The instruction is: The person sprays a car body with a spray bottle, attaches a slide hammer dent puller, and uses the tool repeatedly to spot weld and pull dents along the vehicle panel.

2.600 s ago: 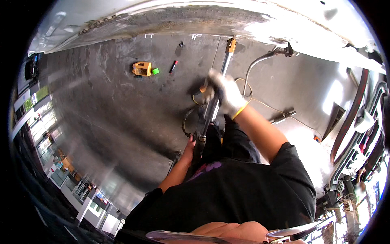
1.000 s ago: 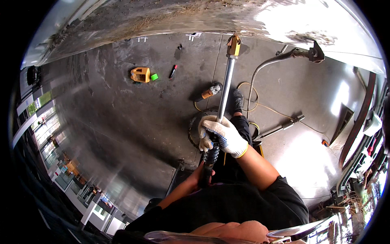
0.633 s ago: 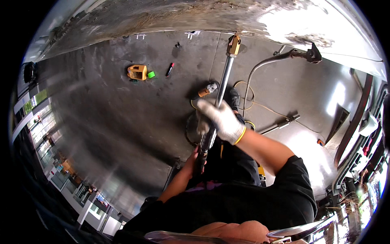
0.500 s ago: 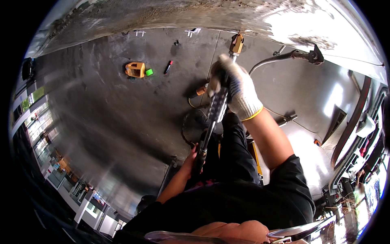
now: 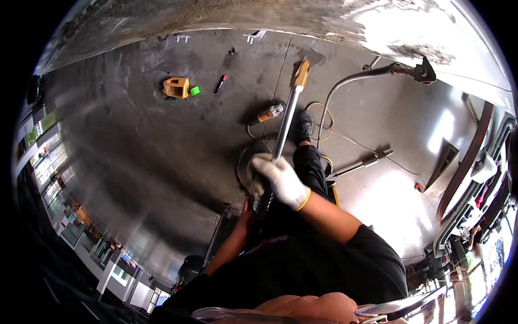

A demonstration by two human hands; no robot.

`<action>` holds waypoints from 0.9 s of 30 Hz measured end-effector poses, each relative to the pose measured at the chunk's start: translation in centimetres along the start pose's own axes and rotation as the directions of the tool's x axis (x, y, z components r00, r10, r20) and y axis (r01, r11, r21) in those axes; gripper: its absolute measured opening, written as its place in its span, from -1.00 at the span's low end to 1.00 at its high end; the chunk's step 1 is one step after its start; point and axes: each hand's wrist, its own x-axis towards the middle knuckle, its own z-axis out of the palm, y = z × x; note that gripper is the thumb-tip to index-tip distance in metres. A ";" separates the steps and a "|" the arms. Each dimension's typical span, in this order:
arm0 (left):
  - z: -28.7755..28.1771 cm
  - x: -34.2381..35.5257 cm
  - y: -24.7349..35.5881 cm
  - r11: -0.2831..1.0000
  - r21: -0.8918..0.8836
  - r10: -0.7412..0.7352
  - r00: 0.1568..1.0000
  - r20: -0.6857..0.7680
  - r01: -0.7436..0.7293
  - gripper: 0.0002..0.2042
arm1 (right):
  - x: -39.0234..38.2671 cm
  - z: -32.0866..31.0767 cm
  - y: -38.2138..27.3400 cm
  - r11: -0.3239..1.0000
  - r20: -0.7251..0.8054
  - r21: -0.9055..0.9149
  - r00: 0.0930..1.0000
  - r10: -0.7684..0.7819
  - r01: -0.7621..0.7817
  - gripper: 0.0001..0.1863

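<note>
Right hand (image 5: 279,179) slid back, wrapped around ridged sleeve (image 5: 263,204); left hand (image 5: 246,214), grip unclear.

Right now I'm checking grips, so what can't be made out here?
Head view: left hand, fingers hidden behind the rod tool and gloved right hand.
Head view: right hand, fingertips blurred.
Head view: large panel, cut off by the top edge.

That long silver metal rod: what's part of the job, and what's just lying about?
In the job:
long silver metal rod with gold end
white-gloved right hand gripping it

Seemingly just lying about:
orange power tool
yellow boxy plastic container
small bright green block
thin red-and-black stick
</note>
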 end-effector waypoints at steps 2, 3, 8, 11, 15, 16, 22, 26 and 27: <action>0.5 -0.5 0.4 1.000 0.026 0.005 1.000 -0.008 -0.005 -0.24 | 0.5 -0.6 -2.1 0.999 0.053 0.013 0.998 -0.034 0.033 -0.71; 0.6 -0.7 0.4 0.999 0.032 0.003 1.000 -0.006 -0.003 -0.22 | 0.5 -0.2 -2.9 0.996 0.033 0.059 0.997 -0.064 0.062 -0.66; -0.2 -1.2 0.1 0.988 -0.092 -0.127 0.992 0.011 0.128 -0.16 | 0.2 0.1 -4.1 0.997 0.050 0.028 0.996 -0.077 0.076 -0.60; 1.2 -1.5 1.0 0.990 -0.037 -0.140 0.987 -0.076 0.137 -0.24 | 0.3 0.1 -3.9 0.996 0.055 0.033 0.994 -0.090 0.088 -0.60; 2.1 -2.6 1.4 1.000 0.025 0.003 0.994 -0.108 -0.001 -0.31 | 0.4 0.1 -4.0 0.996 0.048 0.013 0.995 -0.084 0.083 -0.60; 1.9 -2.8 1.9 1.000 -0.027 -0.014 0.998 -0.062 0.013 -0.24 | 0.4 0.1 -4.1 0.995 0.042 0.010 0.995 -0.095 0.095 -0.60; 1.1 -1.9 1.5 0.995 -0.096 -0.002 1.000 0.008 0.003 -0.17 | 0.6 -0.2 -3.7 0.994 0.038 0.076 0.996 -0.085 0.082 -0.68; 0.6 -1.0 1.1 0.994 -0.103 0.031 1.000 0.008 -0.030 -0.22 | 0.7 0.3 -5.1 0.998 -0.006 -0.033 0.998 -0.062 0.062 -0.55; 0.8 -0.8 0.9 0.994 -0.107 0.031 0.999 0.014 -0.029 -0.22 | 0.8 1.0 -6.7 0.994 -0.046 -0.079 0.996 -0.076 0.072 -0.45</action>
